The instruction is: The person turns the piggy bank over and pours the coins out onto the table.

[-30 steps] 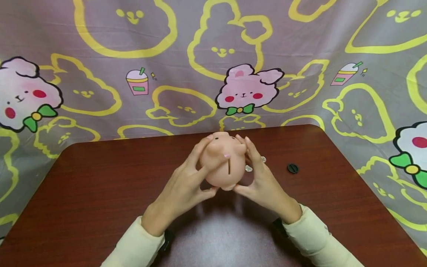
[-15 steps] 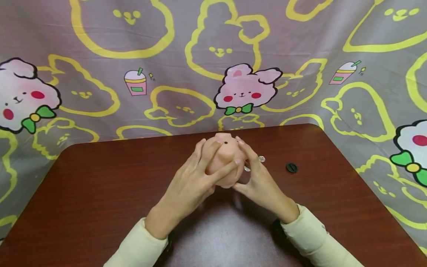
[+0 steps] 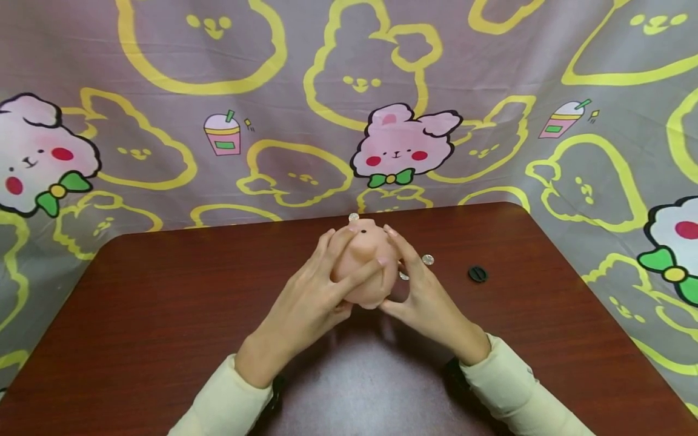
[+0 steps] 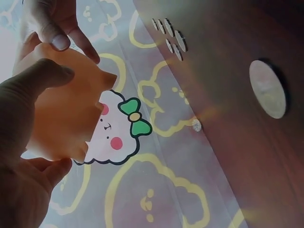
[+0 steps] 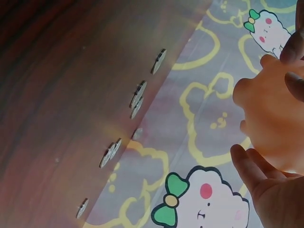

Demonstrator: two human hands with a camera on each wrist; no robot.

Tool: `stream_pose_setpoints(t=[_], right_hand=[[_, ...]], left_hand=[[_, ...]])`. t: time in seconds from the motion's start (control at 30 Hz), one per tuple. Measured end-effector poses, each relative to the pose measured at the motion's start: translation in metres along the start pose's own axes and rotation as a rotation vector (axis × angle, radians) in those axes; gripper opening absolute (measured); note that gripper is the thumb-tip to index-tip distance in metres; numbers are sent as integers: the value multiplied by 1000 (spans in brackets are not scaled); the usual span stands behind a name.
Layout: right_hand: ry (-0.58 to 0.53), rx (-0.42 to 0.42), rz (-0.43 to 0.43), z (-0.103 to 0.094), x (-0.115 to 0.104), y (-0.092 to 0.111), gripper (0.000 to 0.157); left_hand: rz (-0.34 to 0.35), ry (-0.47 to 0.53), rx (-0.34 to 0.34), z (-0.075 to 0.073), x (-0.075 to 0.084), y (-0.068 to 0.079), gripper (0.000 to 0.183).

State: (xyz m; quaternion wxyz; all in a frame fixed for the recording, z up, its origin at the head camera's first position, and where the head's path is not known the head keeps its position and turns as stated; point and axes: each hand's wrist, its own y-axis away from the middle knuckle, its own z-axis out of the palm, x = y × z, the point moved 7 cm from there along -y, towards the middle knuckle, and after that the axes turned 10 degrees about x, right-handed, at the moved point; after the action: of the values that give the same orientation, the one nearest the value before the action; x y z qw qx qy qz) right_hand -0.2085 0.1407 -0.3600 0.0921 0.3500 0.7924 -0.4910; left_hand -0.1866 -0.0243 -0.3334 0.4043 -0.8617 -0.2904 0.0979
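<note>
My two hands hold a light pink piggy bank (image 3: 365, 290) above the table, its snout pointing away from me. My left hand (image 3: 305, 309) grips its left side, with fingers spread over the top near an eye and ear. On the other side, my right hand (image 3: 431, 297) grips it with thumb at the rear and fingers forward. Part of the coin slot is covered by a left finger. One silver coin (image 3: 354, 217) shows just beyond the snout; whether it lies on the table I cannot tell. The underside is hidden in the head view.
Two more coins, one beside the right hand (image 3: 404, 275) and another coin (image 3: 428, 260), lie on the brown table (image 3: 191, 303). Right of them lies a round black plug (image 3: 477, 274). Several coins (image 4: 171, 38) show in the left wrist view. A patterned cloth (image 3: 300, 121) hangs behind.
The piggy bank has been turned and tilted in my hands, and left fingers have shifted across its top. A coin has come into view beyond the snout.
</note>
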Motion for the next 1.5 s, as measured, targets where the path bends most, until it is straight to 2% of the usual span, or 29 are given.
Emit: stream_pose_setpoints(t=[0.23,0.4,0.6,0.77,0.97,1.17,1.3,1.5], right_hand=[[-25,-26,-9,3,-2,0,118],[-26,-21,-8,5,-3,-1,115],[-150,-61,61,15,-4,-3,114],[-237,-75,139,26,-4,-7,110],[-269,-88,192,43,-7,-12,108],[-300,-73,169,65,-11,-21,103],[-249,-77,152,80,-13,-27,101],[-265,-123,214,107,-13,-36,100]], left_hand=[[-65,82,15,1,-11,6,97],[-135,121,0,1,-19,10,100],[-237,155,-28,-1,-30,19,105],[-289,201,-22,-5,-39,26,105],[-337,225,-23,-13,-51,39,108],[-401,253,-52,-21,-67,51,106],[-465,283,-74,-26,-80,62,104],[-503,301,-72,-33,-98,78,104]])
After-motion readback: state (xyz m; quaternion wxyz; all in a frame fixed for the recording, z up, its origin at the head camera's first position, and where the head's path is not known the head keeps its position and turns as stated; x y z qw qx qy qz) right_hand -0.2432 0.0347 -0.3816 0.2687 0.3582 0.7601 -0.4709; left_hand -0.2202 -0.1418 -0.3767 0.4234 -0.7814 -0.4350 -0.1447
